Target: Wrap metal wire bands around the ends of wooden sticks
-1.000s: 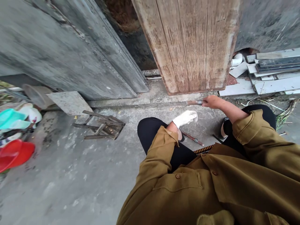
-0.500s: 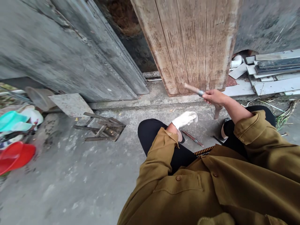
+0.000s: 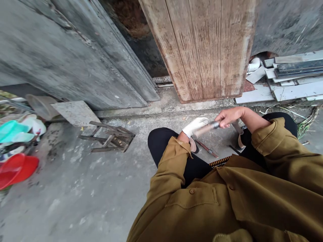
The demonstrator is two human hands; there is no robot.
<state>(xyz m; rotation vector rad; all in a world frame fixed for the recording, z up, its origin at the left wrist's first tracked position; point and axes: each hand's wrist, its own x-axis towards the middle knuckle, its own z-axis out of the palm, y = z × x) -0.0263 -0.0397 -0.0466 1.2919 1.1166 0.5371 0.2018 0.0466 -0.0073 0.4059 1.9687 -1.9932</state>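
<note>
My right hand [image 3: 228,117] is closed around a wooden stick [image 3: 205,129] with a band of wire wound about it near my fingers. The stick is blurred and slants down to the left, in front of my left hand. A short brown piece [image 3: 237,127] shows below my right hand; whether it joins the stick I cannot tell. My left hand [image 3: 194,126], in a white glove, is low by my knee with its fingers curled, partly behind the stick. What it holds, if anything, is hidden. A thin reddish-brown rod [image 3: 207,148] lies on the concrete between my feet.
A worn wooden board [image 3: 202,50] leans against the wall ahead. White strips and panels [image 3: 297,90] are stacked at the right. A small wooden stool [image 3: 111,136] lies on the floor at the left, with a red basin [image 3: 19,171] and a green basin [image 3: 15,131] beyond.
My right hand has swung the stick downward and toward me, from in front of the board to across my left hand. The gloved left hand has shifted only slightly.
</note>
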